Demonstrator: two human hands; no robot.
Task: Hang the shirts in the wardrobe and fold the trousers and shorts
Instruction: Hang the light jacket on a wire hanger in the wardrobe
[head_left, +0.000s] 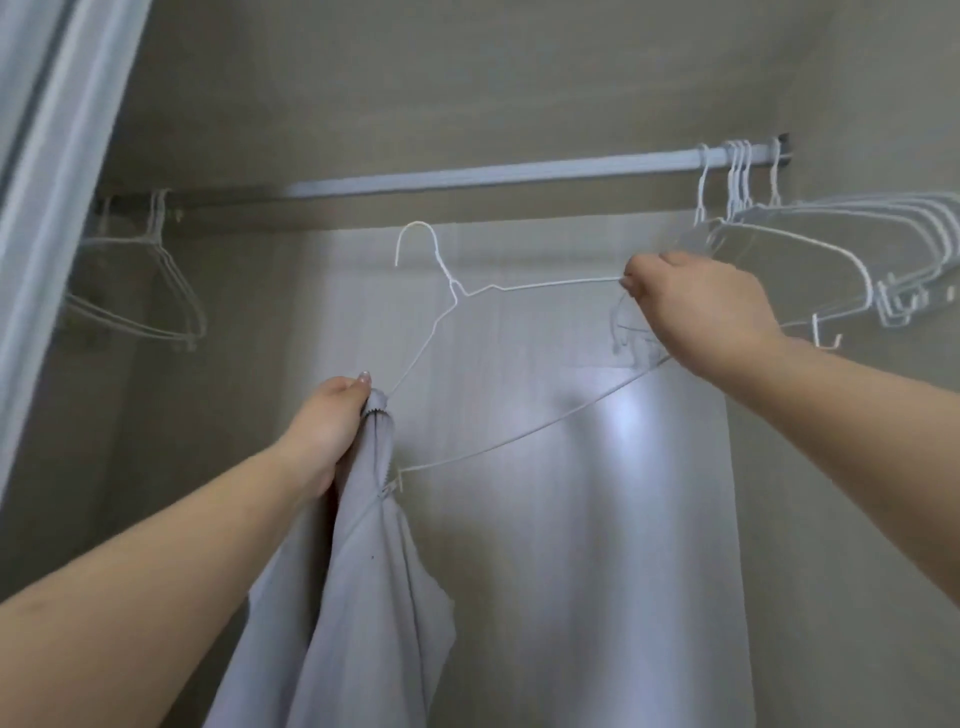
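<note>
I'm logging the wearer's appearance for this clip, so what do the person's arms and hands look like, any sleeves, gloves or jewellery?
Both forearms are bare as far as the frame shows: no sleeves, gloves, watch or bracelets. No rings are visible on the left hand or right hand. A left fingernail looks pale and glossy, perhaps polished.

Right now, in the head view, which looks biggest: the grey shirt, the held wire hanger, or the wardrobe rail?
1. Wardrobe rail, longest.
2. Grey shirt, though cropped and nearer.
3. Wire hanger, close behind; unsure.
</note>
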